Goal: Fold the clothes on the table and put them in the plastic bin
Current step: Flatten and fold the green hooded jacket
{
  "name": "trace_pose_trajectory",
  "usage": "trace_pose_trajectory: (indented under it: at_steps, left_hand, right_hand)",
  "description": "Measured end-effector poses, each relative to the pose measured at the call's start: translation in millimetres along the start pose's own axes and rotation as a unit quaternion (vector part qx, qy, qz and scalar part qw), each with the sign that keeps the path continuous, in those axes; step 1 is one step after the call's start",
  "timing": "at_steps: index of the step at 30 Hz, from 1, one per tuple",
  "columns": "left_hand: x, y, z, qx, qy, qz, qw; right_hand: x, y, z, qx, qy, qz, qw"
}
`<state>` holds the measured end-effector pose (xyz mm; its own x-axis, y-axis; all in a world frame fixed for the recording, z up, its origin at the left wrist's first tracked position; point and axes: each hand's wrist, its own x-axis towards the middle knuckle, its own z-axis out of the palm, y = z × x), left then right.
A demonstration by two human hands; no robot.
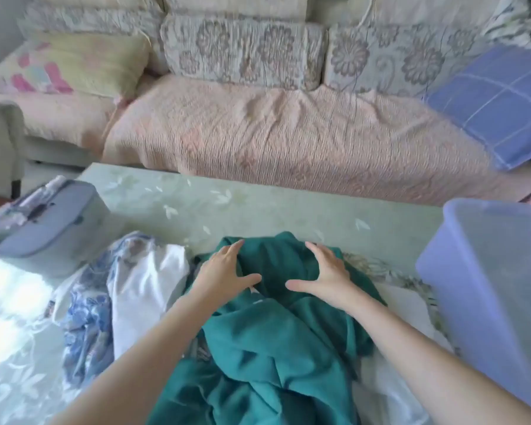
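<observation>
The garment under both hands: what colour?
Plain teal green garment, seen in the head view, the only one.

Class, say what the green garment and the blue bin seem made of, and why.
Green garment: soft matte cloth, weave unclear; it lies in loose folds. Blue bin: smooth translucent plastic, probably; light shows through its wall.

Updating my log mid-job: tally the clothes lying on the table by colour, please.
green garment: 1
white garment: 1
blue-patterned garment: 1
pale floral garment, partly under the green one: 1
Total: 4 in view; the pile may hide more.
</observation>
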<state>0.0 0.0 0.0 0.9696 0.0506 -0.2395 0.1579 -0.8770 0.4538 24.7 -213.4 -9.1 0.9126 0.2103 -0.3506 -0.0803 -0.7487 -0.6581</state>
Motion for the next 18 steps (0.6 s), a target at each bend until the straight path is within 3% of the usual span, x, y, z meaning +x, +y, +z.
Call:
trace_pose_trajectory:
  at_steps: [11,18]
  left_hand:
    - [13.2,-25.7,67.5,0.007,0.106,0.064,0.992]
    - [2.0,-37.8,75.0,-0.091,0.153,0.140,0.974]
  right_hand:
    - [22.1,42.2,38.9,0.076,-0.018,-0.035,0.996]
    - [11.4,47.0,44.1,0.083,0.003,-0.087,0.993]
